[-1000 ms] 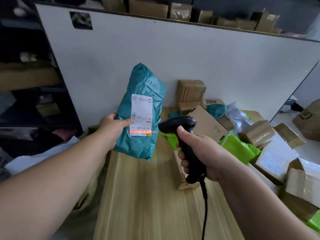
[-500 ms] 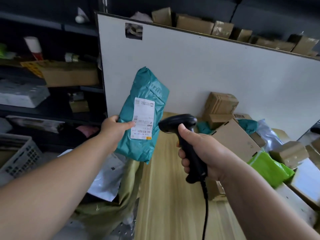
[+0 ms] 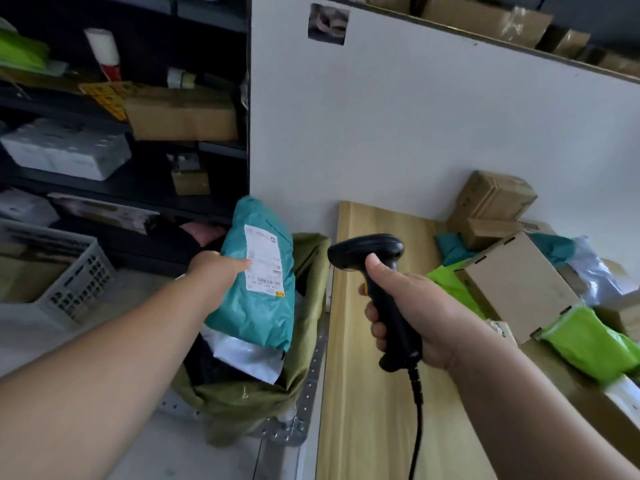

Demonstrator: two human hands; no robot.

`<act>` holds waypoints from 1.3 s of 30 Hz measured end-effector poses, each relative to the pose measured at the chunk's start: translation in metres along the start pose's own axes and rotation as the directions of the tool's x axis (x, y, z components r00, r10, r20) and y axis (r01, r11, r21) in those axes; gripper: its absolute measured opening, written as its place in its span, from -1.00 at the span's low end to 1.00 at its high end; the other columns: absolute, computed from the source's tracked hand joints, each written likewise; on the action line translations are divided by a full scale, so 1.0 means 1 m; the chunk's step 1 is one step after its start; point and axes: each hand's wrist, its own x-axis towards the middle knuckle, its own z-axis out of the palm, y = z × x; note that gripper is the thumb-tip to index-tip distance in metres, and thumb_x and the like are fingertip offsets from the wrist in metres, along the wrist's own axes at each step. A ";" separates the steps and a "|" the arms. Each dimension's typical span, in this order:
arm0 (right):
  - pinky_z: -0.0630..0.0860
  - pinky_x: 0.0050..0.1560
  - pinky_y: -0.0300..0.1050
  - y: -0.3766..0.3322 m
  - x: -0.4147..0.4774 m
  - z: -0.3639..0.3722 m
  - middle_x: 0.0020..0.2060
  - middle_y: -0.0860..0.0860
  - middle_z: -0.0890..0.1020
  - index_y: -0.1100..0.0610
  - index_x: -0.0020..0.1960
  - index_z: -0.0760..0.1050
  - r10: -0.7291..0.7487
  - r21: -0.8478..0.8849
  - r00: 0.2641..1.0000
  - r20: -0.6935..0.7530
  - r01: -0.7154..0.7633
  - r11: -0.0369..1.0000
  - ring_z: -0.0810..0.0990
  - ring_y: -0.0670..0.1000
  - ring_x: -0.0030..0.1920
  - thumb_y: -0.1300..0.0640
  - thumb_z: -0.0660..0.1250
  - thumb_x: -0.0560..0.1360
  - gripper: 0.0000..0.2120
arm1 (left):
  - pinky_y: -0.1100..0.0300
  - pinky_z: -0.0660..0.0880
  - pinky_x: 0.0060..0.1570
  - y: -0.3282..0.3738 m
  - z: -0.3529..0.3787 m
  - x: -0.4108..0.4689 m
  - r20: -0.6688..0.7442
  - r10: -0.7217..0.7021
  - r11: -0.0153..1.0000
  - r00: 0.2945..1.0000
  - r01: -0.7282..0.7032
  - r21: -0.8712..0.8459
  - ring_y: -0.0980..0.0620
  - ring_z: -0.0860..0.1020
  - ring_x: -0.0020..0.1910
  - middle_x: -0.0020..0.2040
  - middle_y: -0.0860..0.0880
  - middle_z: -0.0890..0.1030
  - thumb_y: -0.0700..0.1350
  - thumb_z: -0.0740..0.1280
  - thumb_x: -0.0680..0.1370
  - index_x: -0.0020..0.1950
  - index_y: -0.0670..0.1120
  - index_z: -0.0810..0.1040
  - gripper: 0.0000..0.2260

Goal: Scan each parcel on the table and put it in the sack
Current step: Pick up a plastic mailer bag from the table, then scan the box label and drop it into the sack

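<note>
My left hand (image 3: 216,271) grips a teal plastic parcel (image 3: 258,306) by its left edge, thumb on the white shipping label. The parcel hangs over the open mouth of the olive-green sack (image 3: 304,271), which stands left of the wooden table (image 3: 367,393). A white parcel (image 3: 249,355) lies inside the sack below it. My right hand (image 3: 408,306) holds the black corded barcode scanner (image 3: 377,271) by its handle above the table, its head pointing left. Cardboard boxes (image 3: 516,289) and green bags (image 3: 588,344) lie piled on the table at the right.
A white board (image 3: 415,116) stands behind the table, with cartons along its top. Dark shelves (image 3: 121,161) with boxes and paper packs fill the left. A grey plastic crate (image 3: 69,271) sits on the floor at the left. Perforated metal brackets (image 3: 304,393) edge the sack.
My left hand has carried the teal parcel left and down, from in front of the scanner to above the sack's mouth. The scanner's red line is gone. The view has swung left.
</note>
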 end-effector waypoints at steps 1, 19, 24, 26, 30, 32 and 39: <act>0.45 -0.48 -0.14 0.003 0.004 0.001 -0.44 0.06 0.51 0.20 0.01 0.48 0.014 0.005 1.000 -0.001 -0.014 1.000 0.46 0.02 -0.50 -0.25 0.35 0.48 -0.52 | -0.04 0.55 0.00 -0.008 0.000 0.005 0.010 -0.044 0.999 0.999 0.044 0.021 -0.18 0.61 -0.13 -0.07 -0.21 0.64 -0.19 0.46 0.46 0.09 -0.25 0.56 -0.74; 0.45 -0.47 -0.13 0.067 -0.005 -0.099 -0.45 0.06 0.52 0.19 -0.02 0.48 0.070 0.123 0.976 -0.204 -0.045 0.991 0.46 0.03 -0.50 -0.26 0.39 0.47 -0.51 | -0.07 0.31 0.28 -0.003 0.130 -0.037 0.379 0.409 0.255 0.830 -0.503 0.826 -0.15 0.26 0.43 0.48 -0.11 0.27 0.24 0.30 0.48 0.53 -0.03 0.13 -0.27; 0.41 -0.48 -0.15 0.096 -0.029 -0.174 -0.45 0.07 0.48 0.15 -0.07 0.43 0.064 0.180 0.953 -0.298 -0.010 0.984 0.43 0.04 -0.52 -0.21 0.37 0.51 -0.59 | -0.03 0.27 0.38 -0.005 0.232 -0.105 0.583 0.284 0.386 0.761 -0.647 0.657 -0.10 0.23 0.47 0.53 -0.07 0.20 0.26 0.29 0.48 0.56 0.00 0.05 -0.23; 0.42 -0.47 -0.14 0.109 -0.038 -0.206 -0.45 0.07 0.48 0.16 -0.03 0.43 0.073 0.197 0.940 -0.332 -0.007 0.980 0.44 0.04 -0.51 -0.19 0.36 0.52 -0.60 | -0.03 0.30 0.36 -0.011 0.271 -0.127 0.623 0.203 0.454 0.755 -0.636 0.624 -0.11 0.27 0.45 0.52 -0.08 0.22 0.25 0.32 0.47 0.56 0.00 0.04 -0.21; 0.40 -0.49 -0.11 0.136 -0.042 -0.267 -0.46 0.05 0.50 0.18 0.00 0.45 0.094 0.223 0.918 -0.386 -0.006 0.975 0.45 0.05 -0.51 -0.14 0.40 0.51 -0.62 | 0.02 0.34 0.33 -0.033 0.338 -0.156 0.648 0.062 0.597 0.759 -0.549 0.585 -0.09 0.33 0.42 0.50 -0.10 0.27 0.25 0.35 0.45 0.56 -0.03 0.02 -0.16; 0.42 -0.50 -0.11 0.149 -0.036 -0.291 -0.46 0.04 0.53 0.19 0.02 0.46 0.088 0.201 0.898 -0.431 0.001 0.980 0.50 0.05 -0.49 -0.09 0.41 0.52 -0.65 | 0.11 0.37 0.24 -0.045 0.364 -0.165 0.617 0.022 0.656 0.787 -0.477 0.585 -0.09 0.40 0.36 0.45 -0.10 0.36 0.24 0.37 0.45 0.54 -0.06 0.08 -0.19; 0.57 0.08 0.12 0.187 0.007 -0.335 -0.02 0.12 0.67 0.02 -0.01 0.55 0.076 0.158 0.881 -0.467 -0.002 0.987 0.57 0.04 -0.13 -0.10 0.39 0.53 -0.81 | 0.09 0.37 0.26 -0.069 0.418 -0.179 0.412 0.051 0.775 0.910 -0.296 0.558 -0.12 0.39 0.33 0.40 -0.09 0.35 0.21 0.44 0.39 0.54 -0.01 0.00 -0.10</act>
